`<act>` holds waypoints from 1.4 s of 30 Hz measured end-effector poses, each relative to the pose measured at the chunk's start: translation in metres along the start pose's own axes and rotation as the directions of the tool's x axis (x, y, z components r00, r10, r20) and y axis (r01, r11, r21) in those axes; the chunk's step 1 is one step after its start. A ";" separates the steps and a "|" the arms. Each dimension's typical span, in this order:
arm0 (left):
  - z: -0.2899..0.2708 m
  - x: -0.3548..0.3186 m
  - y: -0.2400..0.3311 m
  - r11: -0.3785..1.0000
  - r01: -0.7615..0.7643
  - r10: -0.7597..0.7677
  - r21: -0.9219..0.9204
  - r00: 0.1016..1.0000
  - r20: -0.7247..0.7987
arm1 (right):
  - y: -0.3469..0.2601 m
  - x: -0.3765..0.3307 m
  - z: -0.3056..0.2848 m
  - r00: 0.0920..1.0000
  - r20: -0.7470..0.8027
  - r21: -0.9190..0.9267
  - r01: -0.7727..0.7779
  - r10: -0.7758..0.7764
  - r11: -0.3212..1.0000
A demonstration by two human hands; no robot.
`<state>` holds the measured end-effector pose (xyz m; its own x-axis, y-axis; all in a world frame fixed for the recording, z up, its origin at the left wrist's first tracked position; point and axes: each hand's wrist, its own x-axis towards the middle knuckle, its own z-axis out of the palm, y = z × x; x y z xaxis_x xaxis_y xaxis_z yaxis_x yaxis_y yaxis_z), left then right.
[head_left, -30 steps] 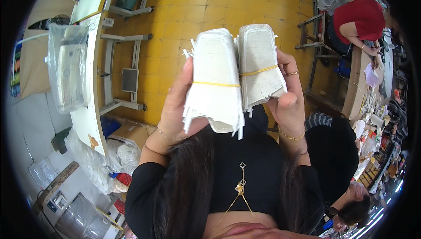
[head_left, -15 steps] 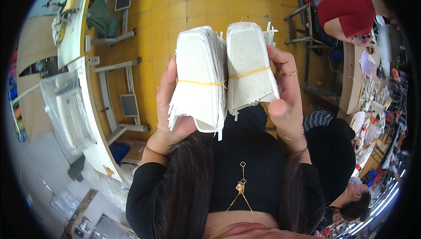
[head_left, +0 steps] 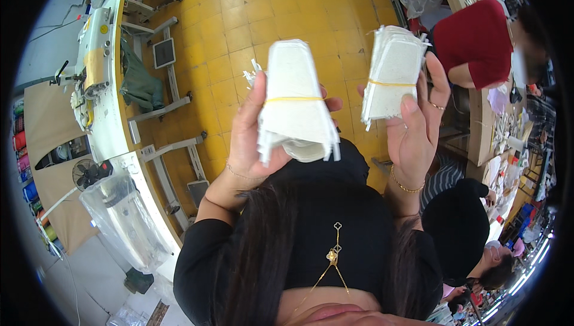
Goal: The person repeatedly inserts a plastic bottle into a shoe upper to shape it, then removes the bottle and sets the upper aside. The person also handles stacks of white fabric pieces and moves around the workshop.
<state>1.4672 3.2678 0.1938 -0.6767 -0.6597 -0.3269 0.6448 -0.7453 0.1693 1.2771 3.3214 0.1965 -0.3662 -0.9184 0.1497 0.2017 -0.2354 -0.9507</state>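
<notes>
Two bundles of white stitched fabric pieces are held up in front of me, each bound with a yellow rubber band. My left hand [head_left: 246,124] is closed around the left bundle [head_left: 293,81], its thumb along the near side and fingertips showing at the far side. Loose white strips and frayed ends stick out from this bundle's lower edge. My right hand [head_left: 418,125] grips the right bundle [head_left: 393,69], thumb pressed on its lower front and fingers behind. A gap of yellow floor shows between the two bundles. Most fingers of both hands are hidden behind the fabric.
To the left runs a white worktable with a sewing machine [head_left: 95,57] and another machine under clear plastic [head_left: 128,218]. A small black fan [head_left: 89,173] stands there. On the right, a person in red [head_left: 472,39] and one in black [head_left: 454,230] sit by a cluttered table [head_left: 478,128].
The bundles, side by side before, are now apart. My right hand has carried its bundle to the right, while the left bundle has shifted slightly right and turned.
</notes>
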 end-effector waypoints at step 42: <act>0.041 0.237 0.271 0.821 -0.388 0.425 0.419 0.905 0.004 | 0.105 0.382 0.133 0.690 0.672 -0.318 0.597 -0.269 0.736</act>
<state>1.4665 2.9055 0.2000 -0.3399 -0.9144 -0.2199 0.6429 -0.3965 0.6553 1.2794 2.9039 0.1897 0.3037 -0.7837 0.5418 -0.3587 -0.6209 -0.6970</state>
